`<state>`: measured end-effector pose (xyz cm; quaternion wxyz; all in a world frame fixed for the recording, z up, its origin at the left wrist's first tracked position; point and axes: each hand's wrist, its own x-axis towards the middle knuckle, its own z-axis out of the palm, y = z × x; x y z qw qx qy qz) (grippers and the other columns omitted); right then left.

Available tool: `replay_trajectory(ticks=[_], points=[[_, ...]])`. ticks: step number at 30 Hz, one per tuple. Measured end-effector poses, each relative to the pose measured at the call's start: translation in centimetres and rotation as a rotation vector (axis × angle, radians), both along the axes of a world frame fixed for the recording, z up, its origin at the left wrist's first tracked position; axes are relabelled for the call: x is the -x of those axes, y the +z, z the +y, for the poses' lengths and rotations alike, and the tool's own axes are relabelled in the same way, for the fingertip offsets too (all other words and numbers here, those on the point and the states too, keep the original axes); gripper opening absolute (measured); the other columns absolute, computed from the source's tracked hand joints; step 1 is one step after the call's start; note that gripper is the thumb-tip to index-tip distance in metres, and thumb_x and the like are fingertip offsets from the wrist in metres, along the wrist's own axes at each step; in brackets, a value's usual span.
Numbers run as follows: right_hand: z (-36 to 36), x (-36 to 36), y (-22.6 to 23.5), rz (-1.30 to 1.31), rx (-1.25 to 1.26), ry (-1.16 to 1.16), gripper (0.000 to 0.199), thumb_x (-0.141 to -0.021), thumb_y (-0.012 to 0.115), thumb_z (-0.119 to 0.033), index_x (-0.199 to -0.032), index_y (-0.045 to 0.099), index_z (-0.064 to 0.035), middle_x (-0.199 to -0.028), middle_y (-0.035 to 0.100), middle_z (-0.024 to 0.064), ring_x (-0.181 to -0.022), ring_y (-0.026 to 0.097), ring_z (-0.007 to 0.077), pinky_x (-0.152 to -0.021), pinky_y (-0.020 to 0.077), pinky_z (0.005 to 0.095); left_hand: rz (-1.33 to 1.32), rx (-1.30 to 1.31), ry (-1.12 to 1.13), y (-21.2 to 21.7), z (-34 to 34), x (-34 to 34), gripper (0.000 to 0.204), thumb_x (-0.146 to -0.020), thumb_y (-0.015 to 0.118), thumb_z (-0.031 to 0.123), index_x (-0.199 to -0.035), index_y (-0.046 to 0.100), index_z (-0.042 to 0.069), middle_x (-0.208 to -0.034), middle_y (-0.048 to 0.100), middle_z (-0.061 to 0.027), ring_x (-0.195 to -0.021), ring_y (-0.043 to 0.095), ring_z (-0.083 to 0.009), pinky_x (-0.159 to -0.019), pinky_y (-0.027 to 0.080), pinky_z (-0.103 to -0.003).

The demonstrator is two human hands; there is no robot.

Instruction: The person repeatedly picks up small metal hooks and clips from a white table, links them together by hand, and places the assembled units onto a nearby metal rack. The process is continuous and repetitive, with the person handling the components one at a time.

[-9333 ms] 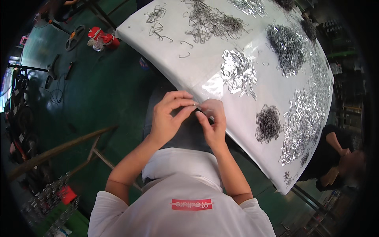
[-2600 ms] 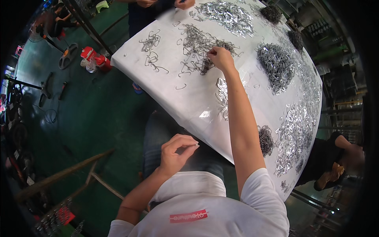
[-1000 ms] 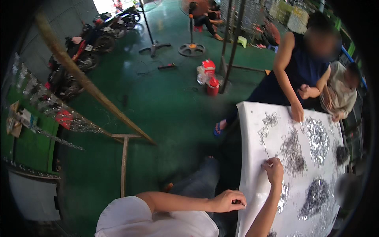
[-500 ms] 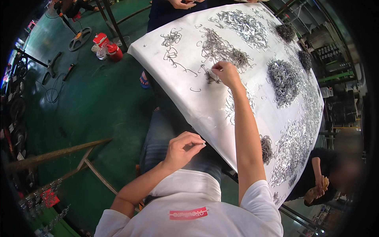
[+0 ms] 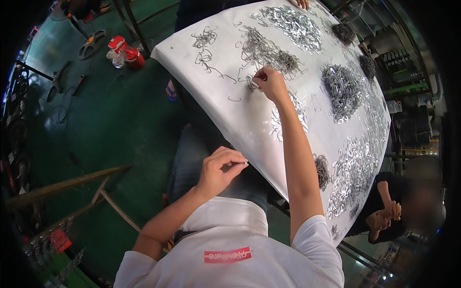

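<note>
My left hand [image 5: 218,172] is held over my lap just off the near table edge. Its thumb and forefinger pinch a small shiny metal piece [image 5: 246,163], mostly hidden by the fingertips. My right hand [image 5: 271,85] reaches across the white-covered table [image 5: 240,122], its thumb and fingers closed together. The fingertips are at a few loose bent wire hooks [image 5: 250,82]; whatever they hold is hidden. Beyond that hand lies a heap of dark wire hooks [image 5: 264,50]. Partly behind my right wrist is a small pile of shiny metal pieces [image 5: 277,124].
Large piles of metal pieces [image 5: 341,93] cover the table's right side, with more bright pieces [image 5: 297,29] at the far end. Another person's hand [image 5: 301,4] rests at the far edge. At right a person's hands [image 5: 384,216] hold something yellowish. Red containers [image 5: 135,58] stand on the green floor.
The whole view has shifted slightly, so the table appears higher. My right hand stays among the loose hooks, its fingers slightly repositioned. My left hand keeps its pinch. The far person's hands have moved.
</note>
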<state>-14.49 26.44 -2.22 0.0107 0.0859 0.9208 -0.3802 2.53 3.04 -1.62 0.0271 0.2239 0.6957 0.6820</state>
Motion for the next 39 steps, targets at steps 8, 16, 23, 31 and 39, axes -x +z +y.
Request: replay_trajectory(ticks=[8,16,23,31,39], points=[[1.0,-8.3,-0.8,-0.119,0.72,-0.28,0.016,-0.088,0.068,-0.015,-0.097,0.065,-0.0023,-0.084,0.067,0.0015,-0.072,0.064,0.0083,-0.061,0.0458,0.02,0.001,0.01,-0.006,-0.4,0.3,-0.7,0.011,-0.077,0.074,0.0,-0.086,0.069,0.005,-0.084,0.071,-0.0041,-0.07,0.061,-0.0137,-0.058,0.047,-0.025],[1.1,-15.4,-1.2,-0.053,0.667,-0.38,0.018,-0.084,0.07,-0.017,-0.091,0.068,-0.0002,-0.076,0.066,0.0019,-0.068,0.061,0.0079,-0.058,0.0406,0.0198,-0.043,0.049,-0.035,-0.7,1.2,-1.7,0.012,-0.078,0.073,0.001,-0.089,0.071,0.005,-0.082,0.07,-0.0036,-0.067,0.06,-0.0112,-0.059,0.047,-0.024],[-0.3,-18.6,-0.7,0.251,-0.104,-0.412,0.013,-0.078,0.072,-0.013,-0.083,0.069,-0.0015,-0.091,0.062,0.0075,-0.071,0.057,0.0119,-0.064,0.046,0.0276,-0.091,0.048,-0.06,-0.8,1.8,-2.1,0.013,-0.08,0.071,0.0,-0.091,0.07,0.005,-0.084,0.07,-0.0042,-0.068,0.061,-0.0108,-0.06,0.047,-0.024],[-5.1,-25.1,3.0,0.156,0.891,-0.36,0.009,-0.083,0.07,-0.008,-0.083,0.065,-0.0004,-0.106,0.055,0.0034,-0.093,0.054,0.0113,-0.079,0.0445,0.0248,-0.109,0.053,-0.07,-0.5,2.3,-2.2,0.016,-0.078,0.071,-0.003,-0.093,0.07,0.004,-0.084,0.069,-0.0052,-0.067,0.06,-0.0112,-0.06,0.048,-0.024],[-6.1,-25.6,3.3,0.126,0.995,-0.431,0.008,-0.085,0.07,-0.007,-0.085,0.065,-0.001,-0.109,0.052,0.0029,-0.088,0.055,0.0106,-0.076,0.0443,0.0233,-0.073,0.068,-0.08,-0.1,3.2,-2.3,0.018,-0.078,0.07,-0.004,-0.094,0.07,0.004,-0.084,0.069,-0.0056,-0.066,0.059,-0.0126,-0.059,0.048,-0.024]])
